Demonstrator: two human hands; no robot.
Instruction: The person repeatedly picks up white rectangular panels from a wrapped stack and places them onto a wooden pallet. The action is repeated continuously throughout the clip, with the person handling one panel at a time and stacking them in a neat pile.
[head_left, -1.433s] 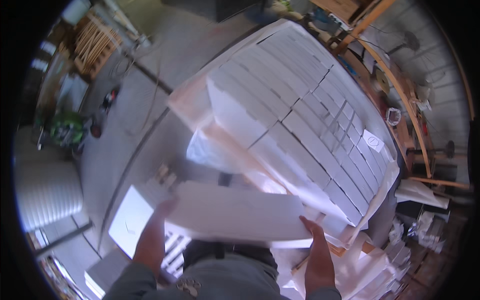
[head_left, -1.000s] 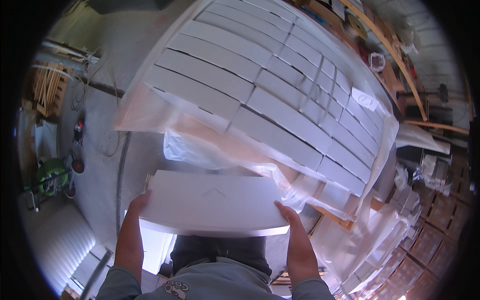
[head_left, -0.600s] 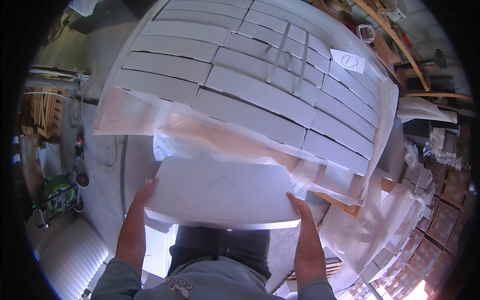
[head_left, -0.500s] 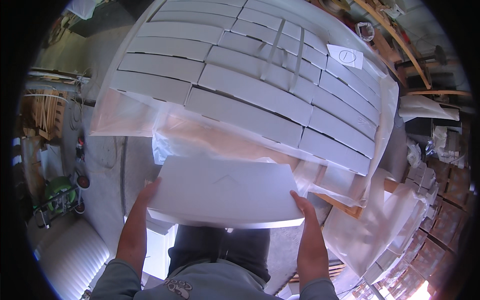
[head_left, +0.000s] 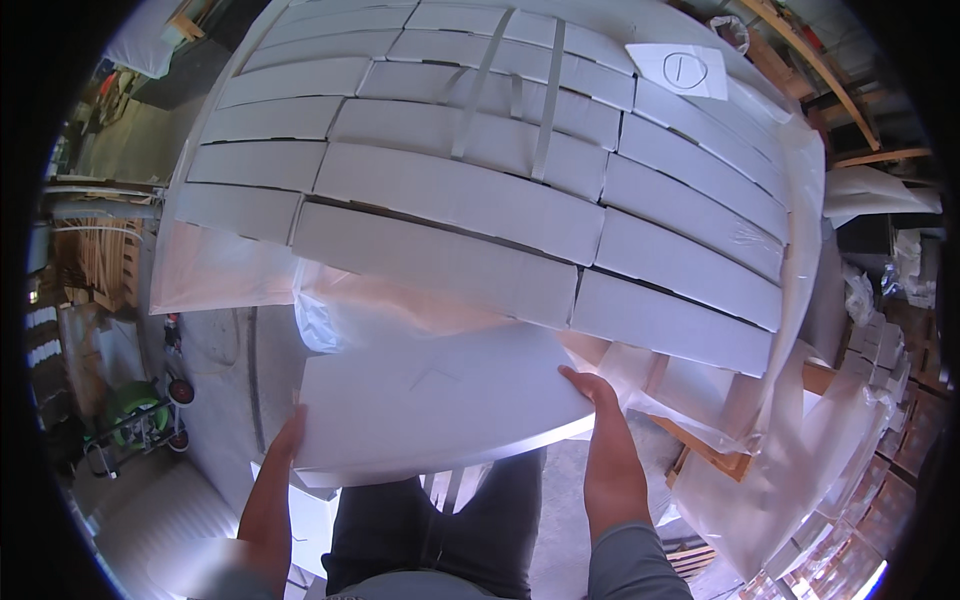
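I hold a flat white cardboard box level in front of my thighs, one hand at each end. My left hand grips its left end, with the fingers partly hidden. My right hand clasps the right end, thumb on top and the other fingers out of sight beneath. Just beyond the box lies a large stack of similar white boxes, laid in staggered rows. The held box's far edge reaches up to the stack's front row in the picture; I cannot tell if they touch.
Translucent plastic sheeting wraps the stack's sides. Two pale straps and a marked paper sheet lie on top. A wooden pallet edge shows at right. At left are a green-wheeled cart and a corrugated white roll.
The stack appears closer and shifted left in view. The held box has turned a little, its right end now farther forward, and its far edge has come nearer the stack.
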